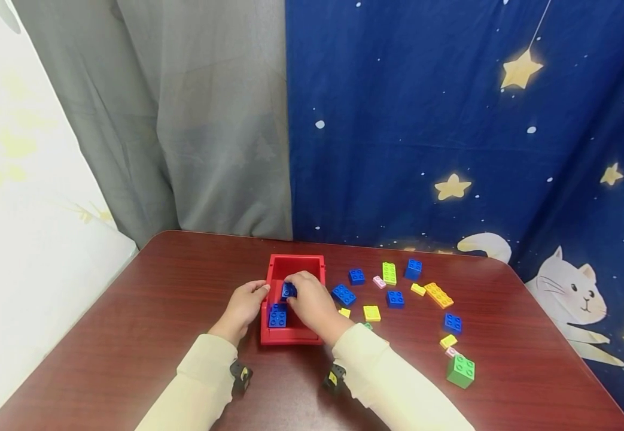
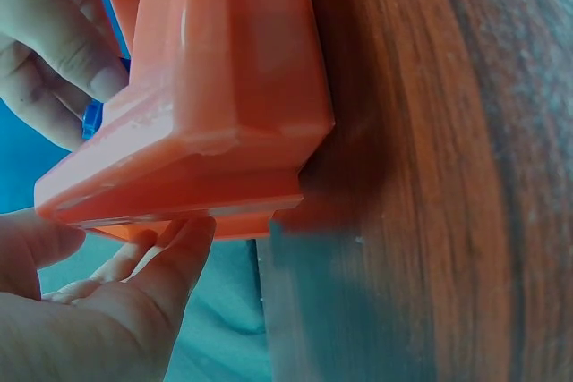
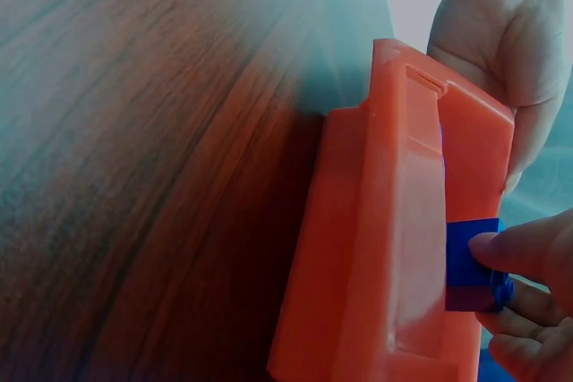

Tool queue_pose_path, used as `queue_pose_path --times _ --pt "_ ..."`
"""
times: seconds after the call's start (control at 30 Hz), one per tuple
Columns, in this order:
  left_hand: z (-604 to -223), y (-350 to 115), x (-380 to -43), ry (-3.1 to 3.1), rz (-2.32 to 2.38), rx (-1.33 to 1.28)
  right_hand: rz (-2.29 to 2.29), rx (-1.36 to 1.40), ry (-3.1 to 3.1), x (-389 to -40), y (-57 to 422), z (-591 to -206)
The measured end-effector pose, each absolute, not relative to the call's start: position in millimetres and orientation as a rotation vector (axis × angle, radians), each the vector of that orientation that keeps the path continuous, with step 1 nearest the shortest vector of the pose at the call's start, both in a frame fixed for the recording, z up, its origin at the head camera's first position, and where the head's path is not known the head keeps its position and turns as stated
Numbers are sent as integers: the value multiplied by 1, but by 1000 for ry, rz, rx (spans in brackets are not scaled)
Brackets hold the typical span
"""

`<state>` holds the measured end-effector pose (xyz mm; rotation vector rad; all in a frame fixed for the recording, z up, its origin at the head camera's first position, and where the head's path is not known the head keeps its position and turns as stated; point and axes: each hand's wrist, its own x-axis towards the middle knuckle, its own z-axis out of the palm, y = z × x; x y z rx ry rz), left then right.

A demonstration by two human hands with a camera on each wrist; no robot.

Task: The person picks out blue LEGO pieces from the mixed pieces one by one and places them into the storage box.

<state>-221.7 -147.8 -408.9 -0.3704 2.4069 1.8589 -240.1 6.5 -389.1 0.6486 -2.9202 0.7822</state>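
Behind the dark red-brown wooden worktop (image 1: pixel 172 311) hang a grey curtain (image 1: pixel 193 120) and a blue star-and-cat patterned cloth (image 1: pixel 451 120).

Central on the worktop sits a red rectangular plastic bin (image 1: pixel 297 263). One blue square studded plastic brick (image 1: pixel 277 315) lies inside it, at the near left corner.

The right hand (image 1: pixel 314 304) reaches over the bin's right wall. Its fingers (image 3: pixel 528 252) are curled round a second blue studded plastic brick (image 1: pixel 289 290), held inside the bin just beyond the first brick. The right wrist view confirms the pinch against the bin's inner side.

The left hand (image 1: pixel 244 306) rests against the bin's left outer wall. Its fingers (image 2: pixel 175 261) lie fairly straight along the wall and rim, thumb at the top edge.

Right of the bin, loose bricks are scattered on the worktop: several blue, a lime-green long brick (image 1: pixel 389 273), an orange long brick (image 1: pixel 438 294), a yellow flat square brick (image 1: pixel 371 313) and small pink ones. A green cube-shaped brick (image 1: pixel 460 371) stands well apart at the near right.
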Motion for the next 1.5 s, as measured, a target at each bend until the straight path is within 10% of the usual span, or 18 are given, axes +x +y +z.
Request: queue_pose_path --times 1.5 --pt "-412 -146 -223 2476 1897 -323 636 764 -2990 -251 -16 -399"
